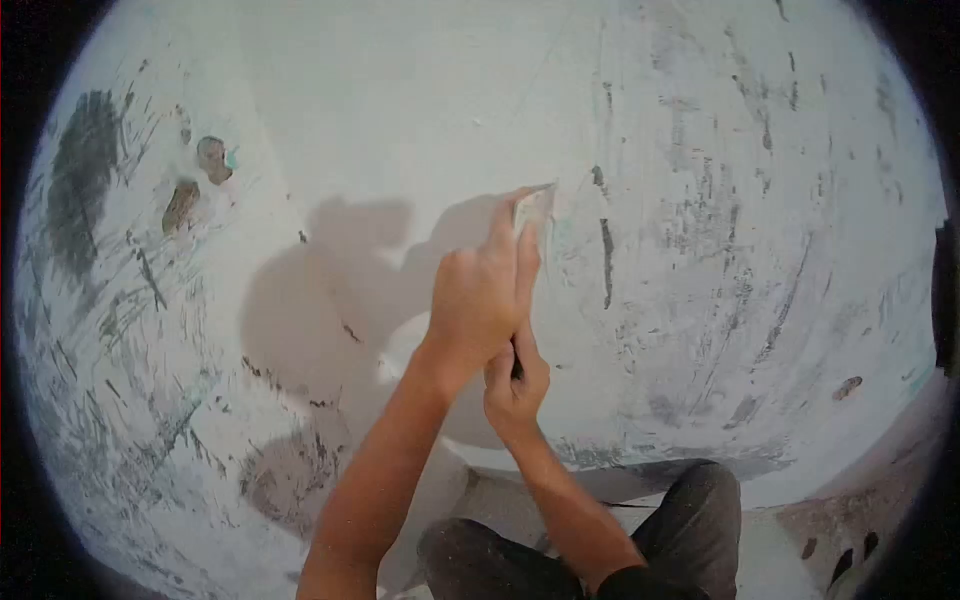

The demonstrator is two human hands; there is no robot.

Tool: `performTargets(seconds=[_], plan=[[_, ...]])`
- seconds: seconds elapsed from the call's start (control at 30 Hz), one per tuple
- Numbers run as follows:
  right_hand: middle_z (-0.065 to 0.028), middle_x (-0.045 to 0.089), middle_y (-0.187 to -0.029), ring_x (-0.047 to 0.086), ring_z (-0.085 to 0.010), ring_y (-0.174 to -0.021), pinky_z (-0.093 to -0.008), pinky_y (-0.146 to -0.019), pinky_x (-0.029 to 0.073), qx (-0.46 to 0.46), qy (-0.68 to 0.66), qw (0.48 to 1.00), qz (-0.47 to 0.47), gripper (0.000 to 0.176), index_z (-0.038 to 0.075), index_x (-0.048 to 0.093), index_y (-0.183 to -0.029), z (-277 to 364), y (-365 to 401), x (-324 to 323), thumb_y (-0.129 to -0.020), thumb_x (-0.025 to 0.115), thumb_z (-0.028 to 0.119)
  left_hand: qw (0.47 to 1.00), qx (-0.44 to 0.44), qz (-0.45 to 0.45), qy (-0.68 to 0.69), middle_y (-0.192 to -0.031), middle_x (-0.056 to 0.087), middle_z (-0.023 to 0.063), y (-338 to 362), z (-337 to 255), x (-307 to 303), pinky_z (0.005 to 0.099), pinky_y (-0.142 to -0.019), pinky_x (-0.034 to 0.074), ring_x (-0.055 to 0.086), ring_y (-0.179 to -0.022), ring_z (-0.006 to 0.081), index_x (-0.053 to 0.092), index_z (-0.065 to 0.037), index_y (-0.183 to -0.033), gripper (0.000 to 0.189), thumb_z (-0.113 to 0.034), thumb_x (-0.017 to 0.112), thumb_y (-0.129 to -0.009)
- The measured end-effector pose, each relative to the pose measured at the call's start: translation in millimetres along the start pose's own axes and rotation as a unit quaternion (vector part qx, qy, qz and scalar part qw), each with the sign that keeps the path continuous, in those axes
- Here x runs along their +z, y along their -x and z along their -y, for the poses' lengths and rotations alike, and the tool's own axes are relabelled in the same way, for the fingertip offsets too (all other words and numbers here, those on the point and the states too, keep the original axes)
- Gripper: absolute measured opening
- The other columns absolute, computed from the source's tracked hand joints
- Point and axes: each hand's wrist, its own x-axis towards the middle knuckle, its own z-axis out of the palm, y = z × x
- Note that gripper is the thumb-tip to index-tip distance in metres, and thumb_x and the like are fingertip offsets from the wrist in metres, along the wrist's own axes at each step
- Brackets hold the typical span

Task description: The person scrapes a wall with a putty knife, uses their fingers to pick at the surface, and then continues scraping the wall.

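A scraper with a flat, pale-smeared blade (pixel 537 205) lies against the whitish wall (pixel 420 100). My left hand (pixel 478 295) is closed on it, its fingers stretched up along the blade on both sides. Just below, my right hand (pixel 517 388) has its fingers curled around the lower part of the tool, and the two hands touch. The handle is hidden by my hands. Smooth pale coating covers the wall left of the blade; to the right the surface is rough, with dark streaks.
Two brown-edged holes (pixel 181 205) mark the wall at the left. Shadows of my head and arms fall left of my hands. My bent knees in dark trousers (pixel 700 510) are at the bottom, near the wall's lower edge. A small brown patch (pixel 847 388) shows at the right.
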Motion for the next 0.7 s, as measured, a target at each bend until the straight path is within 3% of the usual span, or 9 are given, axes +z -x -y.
performTargets(seconds=[0.07,0.1,0.17,0.2,0.23,0.27,0.33,0.43,0.7], plan=[[-0.0255,0.062,-0.116,0.061,-0.0173,-0.098,-0.0266,-0.080,0.046,-0.071,0.007,0.997,-0.001,0.040,-0.009,0.045,-0.131,2.8,-25.3,3.1,-0.095,0.047,0.007,0.995,-0.056,-0.018,0.080,-0.078,0.057,0.0259,-16.5,3.6,3.6,0.0422,-0.054,0.049,0.057,-0.057,0.0358,0.043,0.016,-0.119,0.039,-0.015,0.044,-0.096],[-0.0255,0.062,-0.116,0.061,-0.0173,-0.098,-0.0266,-0.080,0.046,-0.069,0.010,0.998,-0.002,0.040,-0.009,0.045,-0.131,11.2,-40.8,5.3,-0.095,0.047,0.007,0.998,0.032,-0.051,0.032,-0.075,0.055,0.0247,-37.5,-4.7,-4.9,0.0430,-0.055,0.048,0.054,-0.055,0.0369,0.042,0.017,-0.119,0.042,-0.018,0.044,-0.096],[-0.0210,0.065,-0.111,0.061,-0.0131,-0.084,-0.0246,-0.073,0.046,-0.077,-0.014,0.995,-0.066,0.039,-0.007,0.047,-0.131,29.4,-63.6,-3.0,-0.095,0.048,0.007,0.990,-0.041,-0.030,0.130,-0.080,0.056,0.0275,-66.3,-40.2,-12.3,0.0420,-0.054,0.047,0.056,-0.060,0.0381,0.041,0.018,-0.120,0.046,-0.021,0.044,-0.096],[-0.0162,0.066,-0.098,0.053,-0.0094,-0.069,-0.0224,-0.063,0.043,-0.044,0.009,0.998,-0.042,0.040,-0.005,0.047,-0.132,22.8,-60.0,-14.3,-0.094,0.049,0.007,0.991,0.020,-0.105,0.083,-0.075,0.059,0.0235,-62.6,-36.3,-1.3,0.0403,-0.049,0.046,0.056,-0.054,0.0349,0.044,0.012,-0.120,0.038,-0.017,0.046,-0.095],[-0.0176,0.066,-0.097,0.053,-0.0100,-0.070,-0.0228,-0.064,0.043,-0.023,0.015,1.000,-0.006,0.041,-0.004,0.047,-0.133,30.4,-56.1,-26.0,-0.094,0.050,0.006,0.979,0.090,-0.181,0.030,-0.071,0.062,0.0196,-54.2,-29.7,9.9,0.0386,-0.043,0.044,0.057,-0.049,0.0316,0.046,0.006,-0.119,0.032,-0.013,0.048,-0.093],[-0.0196,0.065,-0.101,0.058,-0.0129,-0.076,-0.0246,-0.069,0.045,-0.001,0.057,0.998,0.039,0.041,-0.003,0.048,-0.133,36.7,-48.1,-42.1,-0.093,0.051,0.005,0.994,0.034,-0.088,0.054,-0.084,0.064,0.0232,-40.1,-31.8,9.0,0.0388,-0.046,0.046,0.060,-0.053,0.0322,0.044,0.006,-0.121,0.033,-0.013,0.047,-0.094],[-0.0223,0.064,-0.109,0.065,-0.0203,-0.088,-0.0280,-0.078,0.048,0.001,0.107,0.986,0.130,0.042,-0.002,0.049,-0.132,46.0,-30.3,-81.2,-0.090,0.053,0.003,0.984,-0.094,-0.065,0.134,-0.091,0.063,0.0261,-4.6,-46.3,5.9,0.0385,-0.052,0.050,0.064,-0.061,0.0335,0.044,0.008,-0.121,0.035,-0.016,0.046,-0.096],[-0.0221,0.062,-0.115,0.066,-0.0292,-0.098,-0.0321,-0.085,0.049,-0.022,0.123,0.961,0.246,0.043,0.000,0.052,-0.130,70.8,3.7,-128.5,-0.088,0.055,0.000,0.963,-0.108,-0.129,0.210,-0.082,0.063,0.0256,53.1,-60.3,15.1,0.0394,-0.058,0.051,0.066,-0.068,0.0357,0.042,0.011,-0.121,0.038,-0.018,0.045,-0.096],[-0.0222,0.062,-0.117,0.066,-0.0245,-0.099,-0.0298,-0.083,0.049,-0.050,0.185,0.950,0.245,0.049,0.003,0.044,-0.138,91.3,-20.0,-102.2,-0.090,0.052,-0.001,0.950,-0.226,-0.059,0.207,-0.060,0.058,0.0236,19.3,-58.2,-4.3,0.0431,-0.051,0.048,0.062,-0.055,0.0397,0.040,0.015,-0.121,0.044,-0.022,0.043,-0.097]])
